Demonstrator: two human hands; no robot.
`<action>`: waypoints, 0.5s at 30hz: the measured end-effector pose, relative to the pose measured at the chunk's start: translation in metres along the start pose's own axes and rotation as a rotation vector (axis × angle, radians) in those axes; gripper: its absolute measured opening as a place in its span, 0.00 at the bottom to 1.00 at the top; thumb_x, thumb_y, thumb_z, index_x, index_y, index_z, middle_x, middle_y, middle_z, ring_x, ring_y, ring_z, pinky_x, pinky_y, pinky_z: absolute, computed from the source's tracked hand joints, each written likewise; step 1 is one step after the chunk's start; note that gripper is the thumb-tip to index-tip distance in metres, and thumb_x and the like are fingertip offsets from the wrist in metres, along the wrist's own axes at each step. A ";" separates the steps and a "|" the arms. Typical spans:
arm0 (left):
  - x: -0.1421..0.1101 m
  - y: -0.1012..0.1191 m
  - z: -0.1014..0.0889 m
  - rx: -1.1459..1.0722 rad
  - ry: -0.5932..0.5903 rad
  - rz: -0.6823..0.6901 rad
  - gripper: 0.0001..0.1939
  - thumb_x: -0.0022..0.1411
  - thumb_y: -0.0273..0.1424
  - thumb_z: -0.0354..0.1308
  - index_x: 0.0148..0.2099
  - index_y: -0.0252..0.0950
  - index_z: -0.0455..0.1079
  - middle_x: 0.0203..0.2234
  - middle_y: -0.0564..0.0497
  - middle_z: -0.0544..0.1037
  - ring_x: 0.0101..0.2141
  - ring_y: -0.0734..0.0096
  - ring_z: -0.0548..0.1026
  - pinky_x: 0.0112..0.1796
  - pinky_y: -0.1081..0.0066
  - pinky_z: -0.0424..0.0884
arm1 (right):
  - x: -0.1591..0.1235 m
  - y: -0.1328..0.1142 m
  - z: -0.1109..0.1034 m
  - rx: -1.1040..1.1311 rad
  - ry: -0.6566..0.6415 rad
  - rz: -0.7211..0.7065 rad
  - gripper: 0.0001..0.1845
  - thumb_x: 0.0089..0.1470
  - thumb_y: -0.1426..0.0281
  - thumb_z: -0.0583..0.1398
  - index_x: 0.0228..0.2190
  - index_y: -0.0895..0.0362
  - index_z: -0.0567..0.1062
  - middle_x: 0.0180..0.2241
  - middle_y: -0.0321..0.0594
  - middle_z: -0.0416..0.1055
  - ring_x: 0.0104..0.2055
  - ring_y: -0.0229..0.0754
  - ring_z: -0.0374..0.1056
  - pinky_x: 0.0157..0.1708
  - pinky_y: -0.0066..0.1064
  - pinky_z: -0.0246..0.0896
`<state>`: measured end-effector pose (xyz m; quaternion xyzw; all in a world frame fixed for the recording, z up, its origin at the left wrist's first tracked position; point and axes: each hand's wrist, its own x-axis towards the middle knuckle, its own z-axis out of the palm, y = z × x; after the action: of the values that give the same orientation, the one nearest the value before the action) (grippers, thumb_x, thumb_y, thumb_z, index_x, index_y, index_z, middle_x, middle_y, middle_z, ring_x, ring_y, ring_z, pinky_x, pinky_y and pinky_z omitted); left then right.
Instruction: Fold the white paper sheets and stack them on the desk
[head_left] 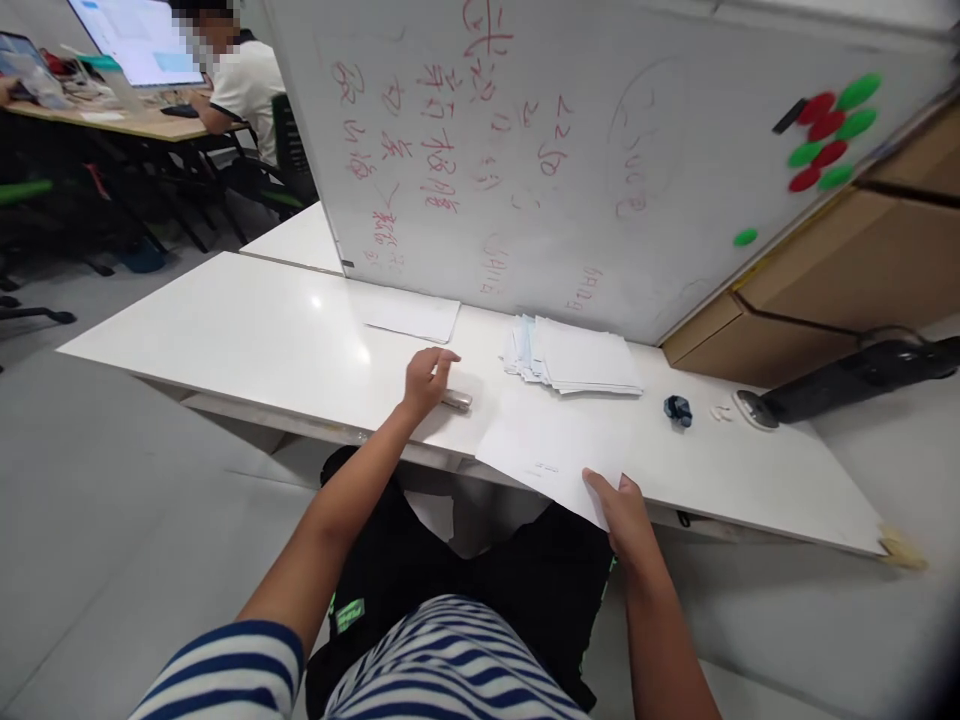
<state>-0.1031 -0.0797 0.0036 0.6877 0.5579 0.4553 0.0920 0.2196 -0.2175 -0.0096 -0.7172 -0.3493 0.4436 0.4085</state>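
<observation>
So the right hand (624,510), a bit right of centre in the lower half of the frame, has a white sheet of paper (544,440) pinched along its near edge, thumb on top; the sheet sits around the middle of the frame, partly over the white table (202,310), with its near edge sticking out past the tabletop and some tiny print near that edge; the left hand (426,385), just left of centre, is right at a small silver object (457,400), fingers bent, but honestly can't tell if it's gripping the thing or only hovering over it; just above the sheet there's a messy paper stack (592,358), and a few flat papers (420,315) lie up and left of that, close to the whiteboard (555,200) with red writing; toward the right of the frame you get a dark blue lump (678,410), some white bits (720,413) and a black device (862,378); upper left, a person in a white top (251,95) sits at a desk (150,122).
</observation>
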 end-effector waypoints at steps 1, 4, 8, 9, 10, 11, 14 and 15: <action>-0.001 -0.005 -0.010 -0.011 0.026 -0.017 0.26 0.70 0.41 0.32 0.41 0.39 0.71 0.40 0.48 0.78 0.45 0.66 0.73 0.49 0.63 0.67 | -0.001 -0.001 -0.001 0.018 0.026 -0.017 0.22 0.46 0.57 0.64 0.41 0.56 0.74 0.45 0.49 0.76 0.44 0.54 0.74 0.43 0.39 0.72; -0.006 -0.029 -0.037 0.047 -0.100 -0.010 0.23 0.67 0.46 0.41 0.52 0.40 0.68 0.48 0.47 0.74 0.52 0.61 0.69 0.53 0.59 0.64 | 0.001 -0.008 0.001 0.066 0.081 -0.110 0.24 0.47 0.55 0.63 0.43 0.55 0.72 0.48 0.48 0.74 0.47 0.52 0.73 0.45 0.38 0.72; -0.021 -0.060 -0.053 0.200 -0.364 0.047 0.33 0.54 0.52 0.58 0.58 0.43 0.64 0.56 0.46 0.68 0.59 0.51 0.61 0.57 0.53 0.58 | 0.021 -0.037 0.026 0.085 0.089 -0.292 0.24 0.48 0.56 0.62 0.44 0.56 0.72 0.48 0.47 0.74 0.51 0.49 0.70 0.49 0.37 0.69; -0.025 -0.064 -0.053 0.214 -0.396 0.056 0.32 0.54 0.52 0.59 0.57 0.44 0.65 0.56 0.47 0.68 0.59 0.52 0.61 0.57 0.53 0.57 | 0.029 -0.049 0.038 0.105 0.065 -0.325 0.25 0.47 0.57 0.63 0.45 0.57 0.72 0.48 0.47 0.74 0.51 0.49 0.70 0.49 0.38 0.68; -0.028 -0.067 -0.052 0.222 -0.417 0.066 0.29 0.54 0.51 0.58 0.56 0.45 0.67 0.56 0.48 0.69 0.58 0.53 0.62 0.57 0.53 0.56 | 0.038 -0.062 0.053 0.134 0.024 -0.351 0.25 0.47 0.58 0.63 0.45 0.58 0.72 0.47 0.47 0.75 0.50 0.48 0.71 0.49 0.37 0.68; -0.030 -0.070 -0.050 0.226 -0.430 0.076 0.26 0.55 0.50 0.58 0.53 0.46 0.69 0.56 0.48 0.69 0.58 0.54 0.63 0.58 0.53 0.55 | 0.048 -0.076 0.070 0.166 -0.022 -0.367 0.25 0.46 0.59 0.64 0.44 0.58 0.72 0.47 0.47 0.75 0.49 0.47 0.72 0.49 0.37 0.68; -0.031 -0.074 -0.044 0.219 -0.442 0.093 0.20 0.57 0.48 0.58 0.47 0.45 0.73 0.55 0.49 0.70 0.57 0.55 0.64 0.58 0.51 0.52 | 0.080 -0.121 0.133 0.217 -0.203 -0.402 0.23 0.45 0.62 0.64 0.43 0.60 0.73 0.45 0.46 0.76 0.45 0.45 0.73 0.47 0.35 0.67; -0.031 -0.075 -0.043 0.204 -0.434 0.094 0.19 0.57 0.48 0.58 0.46 0.45 0.74 0.54 0.49 0.71 0.56 0.56 0.65 0.58 0.51 0.52 | 0.091 -0.135 0.157 0.219 -0.246 -0.402 0.22 0.46 0.64 0.63 0.43 0.61 0.73 0.44 0.46 0.76 0.44 0.43 0.73 0.47 0.34 0.67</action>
<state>-0.1844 -0.0954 -0.0358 0.8004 0.5355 0.2422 0.1185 0.0894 -0.0390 0.0363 -0.5255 -0.4817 0.4725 0.5182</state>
